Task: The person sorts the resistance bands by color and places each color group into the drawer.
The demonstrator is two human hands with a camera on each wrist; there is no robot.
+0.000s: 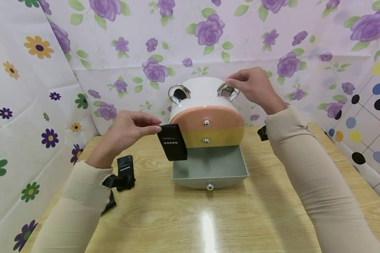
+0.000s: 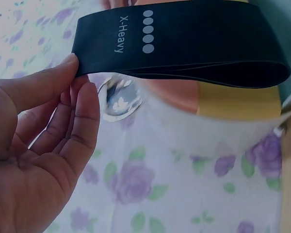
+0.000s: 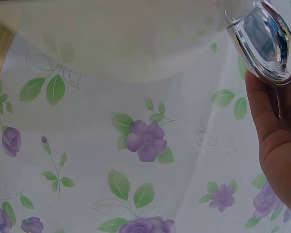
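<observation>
My left hand (image 1: 125, 133) pinches one end of a black loop resistance band (image 1: 173, 142), marked X-Heavy with a row of pale dots (image 2: 148, 31). The band hangs over the left edge of a pulled-out green drawer (image 1: 190, 182). This drawer is the lowest in a small white drawer box (image 1: 202, 88), below a yellow drawer (image 1: 221, 137) and an orange drawer (image 1: 187, 119). At the box's top right, my right hand (image 1: 255, 88) grips a shiny silver ear (image 3: 264, 43) between thumb and fingers. A matching ear (image 1: 179, 94) stands on the left.
More black bands (image 1: 125, 172) lie on the wooden table (image 1: 164, 218) near my left forearm, one partly hidden (image 1: 109, 203) by the sleeve. Flowered cloth (image 1: 126, 70) hangs behind and at the left; a dotted cloth (image 1: 367, 116) hangs at the right.
</observation>
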